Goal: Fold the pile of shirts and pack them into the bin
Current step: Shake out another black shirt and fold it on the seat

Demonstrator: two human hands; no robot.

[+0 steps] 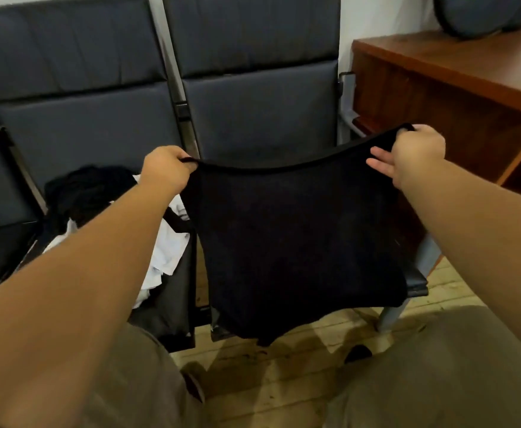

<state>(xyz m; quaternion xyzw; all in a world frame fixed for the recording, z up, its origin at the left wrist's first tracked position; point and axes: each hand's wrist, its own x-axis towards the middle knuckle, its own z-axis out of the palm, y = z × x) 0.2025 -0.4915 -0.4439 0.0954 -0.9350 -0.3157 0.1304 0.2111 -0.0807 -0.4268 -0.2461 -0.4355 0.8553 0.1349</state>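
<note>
Black shirt (299,242): soft matte knit, held up flat between 2 hands, top edge taut with a slight sag. Left hand (168,168) has its fingers curled round the left top corner. Right hand (413,156) pinches the right corner, its other fingers stretched loose. The shirt hangs before the right padded seat (259,115), smooth dark vinyl, and hides most of its pan. Pile of shirts (98,193): crumpled black and white cloth on the neighbouring seat, partly behind the left forearm. Wooden desk (456,66) just right of the seats. On it 1 grey round fabric item (481,13), cut off by the frame, kind unclear. Plank floor (284,381) lies open below the hem.
</note>
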